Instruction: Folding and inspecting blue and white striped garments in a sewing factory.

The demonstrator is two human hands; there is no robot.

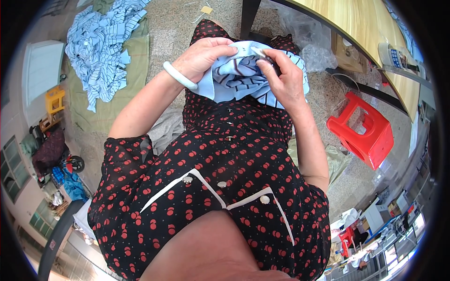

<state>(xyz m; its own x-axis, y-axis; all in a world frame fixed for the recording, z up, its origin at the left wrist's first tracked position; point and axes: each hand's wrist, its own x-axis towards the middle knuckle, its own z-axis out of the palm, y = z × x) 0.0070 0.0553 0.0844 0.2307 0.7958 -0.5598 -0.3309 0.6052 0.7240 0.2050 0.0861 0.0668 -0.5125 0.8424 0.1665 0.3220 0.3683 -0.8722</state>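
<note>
While the person sits with knees forward, a light blue, dark-striped garment [229, 77] lies bunched over the lap, held up between both hands. The left hand [197, 60] grips the garment's plain blue edge at its upper left, thumb laid over the cloth and fingers curled beneath; a pale bangle [180, 76] circles that wrist. The right hand [287, 79] is narrowed at the garment's upper right, thumb and forefinger nearly together around a small implement [270, 60], pale toward the tip and dark near the palm; its kind cannot be told because the fingers partly cover it. That tip is at the cloth edge, just beside the left thumb. Beneath the garment is the person's black clothing [220, 154], patterned with red dots and trimmed in white at the collar. To the left, a heap of similar blue striped cloth [101, 51] rests on an olive-green sheet [137, 65] spread over the speckled floor [169, 28]. A grey cloth [167, 132] lies near the left elbow. To the right, a red plastic stool [375, 136] stands near a wood-topped table [370, 28], which carries a white container [392, 55]. Clear plastic bags [317, 57] and a cardboard box [349, 52] are on the floor beside the table's edge.
</note>
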